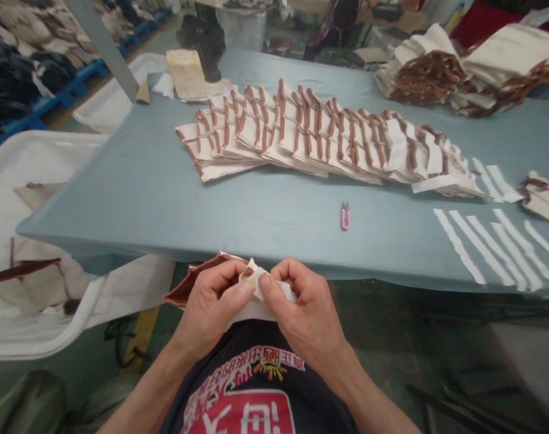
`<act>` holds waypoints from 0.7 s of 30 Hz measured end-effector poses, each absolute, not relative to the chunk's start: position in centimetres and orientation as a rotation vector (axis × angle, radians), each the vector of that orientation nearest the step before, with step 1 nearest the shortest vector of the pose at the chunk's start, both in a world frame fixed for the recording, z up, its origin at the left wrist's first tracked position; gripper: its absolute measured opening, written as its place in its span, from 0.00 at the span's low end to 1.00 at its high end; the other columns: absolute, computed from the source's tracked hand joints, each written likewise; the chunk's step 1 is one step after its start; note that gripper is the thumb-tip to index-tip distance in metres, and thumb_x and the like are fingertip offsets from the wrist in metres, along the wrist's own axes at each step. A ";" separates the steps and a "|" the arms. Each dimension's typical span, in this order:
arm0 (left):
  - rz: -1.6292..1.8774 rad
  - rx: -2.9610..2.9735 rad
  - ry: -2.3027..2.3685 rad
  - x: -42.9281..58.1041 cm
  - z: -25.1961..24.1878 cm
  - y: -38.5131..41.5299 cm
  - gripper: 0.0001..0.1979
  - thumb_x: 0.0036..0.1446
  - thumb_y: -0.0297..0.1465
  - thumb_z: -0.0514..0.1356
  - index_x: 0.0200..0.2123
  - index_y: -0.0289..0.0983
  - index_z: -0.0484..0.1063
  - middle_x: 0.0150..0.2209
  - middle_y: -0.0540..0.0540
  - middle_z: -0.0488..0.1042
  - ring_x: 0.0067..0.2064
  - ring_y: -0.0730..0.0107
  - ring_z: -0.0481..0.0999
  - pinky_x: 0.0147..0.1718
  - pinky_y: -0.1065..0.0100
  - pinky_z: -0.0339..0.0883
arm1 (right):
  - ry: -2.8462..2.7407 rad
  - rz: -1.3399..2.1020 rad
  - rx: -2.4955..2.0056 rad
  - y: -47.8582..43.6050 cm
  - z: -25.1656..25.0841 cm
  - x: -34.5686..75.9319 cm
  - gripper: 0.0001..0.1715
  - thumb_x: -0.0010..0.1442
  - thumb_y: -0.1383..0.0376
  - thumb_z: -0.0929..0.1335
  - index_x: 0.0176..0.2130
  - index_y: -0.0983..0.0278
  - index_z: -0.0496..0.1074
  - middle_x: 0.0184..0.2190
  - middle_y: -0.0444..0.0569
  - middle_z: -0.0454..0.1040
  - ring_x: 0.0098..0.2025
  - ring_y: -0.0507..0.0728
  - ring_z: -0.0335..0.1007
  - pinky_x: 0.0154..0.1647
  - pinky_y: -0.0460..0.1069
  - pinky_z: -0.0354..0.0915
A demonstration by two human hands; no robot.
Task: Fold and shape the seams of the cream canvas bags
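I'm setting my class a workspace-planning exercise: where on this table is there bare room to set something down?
The table is bare left of the pink snips, between the fanned fabric pieces and the near edge; a smaller patch separates the snips from the loose white strips. Crowded: the fanned row, strip area and far-right fabric stacks.

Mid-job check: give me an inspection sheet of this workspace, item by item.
Surface: table with blue-grey covering.
Job's things: cream-and-brown fabric piece, held by the table's near edge; row of overlapping pieces lies across the table.
Clutter: pink snips in front of the row; loose white strips at right.
Hands: left hand and right hand both pinch whitish material at the held piece.
Cables: none certain; dark loop at lower left, too blurred to identify.
Surroundings: white tub holding fabric pieces, left.
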State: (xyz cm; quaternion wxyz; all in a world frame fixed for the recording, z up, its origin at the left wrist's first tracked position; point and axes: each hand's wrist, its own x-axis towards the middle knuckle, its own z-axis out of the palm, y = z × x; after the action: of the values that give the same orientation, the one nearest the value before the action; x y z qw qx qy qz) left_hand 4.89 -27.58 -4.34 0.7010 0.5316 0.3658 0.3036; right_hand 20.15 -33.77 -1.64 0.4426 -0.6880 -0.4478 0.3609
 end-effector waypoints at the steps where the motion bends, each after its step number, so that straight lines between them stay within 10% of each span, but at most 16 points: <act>1: 0.691 1.219 0.832 5.0 -4.2 -27.6 0.14 0.62 0.40 0.66 0.31 0.35 0.77 0.28 0.51 0.70 0.26 0.75 0.64 0.24 0.74 0.60 | -1.107 0.895 -1.703 -33.7 -1.8 20.1 0.17 0.61 0.56 0.66 0.25 0.60 0.64 0.17 0.38 0.64 0.18 0.48 0.55 0.19 0.44 0.50; 21: 0.801 1.642 0.912 4.5 -2.5 -28.6 0.15 0.63 0.32 0.58 0.24 0.36 0.71 0.22 0.53 0.67 0.24 0.75 0.63 0.22 0.75 0.58 | -1.390 0.961 -1.409 -33.7 -1.7 21.7 0.08 0.65 0.59 0.69 0.38 0.62 0.72 0.36 0.45 0.75 0.39 0.55 0.71 0.43 0.50 0.65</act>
State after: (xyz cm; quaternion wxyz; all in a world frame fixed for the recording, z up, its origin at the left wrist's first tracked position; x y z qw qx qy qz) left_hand 4.52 -28.58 -2.52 0.5225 0.6857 0.3807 0.3346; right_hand 21.74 -33.66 -1.71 0.4535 -0.5709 -0.5630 0.3892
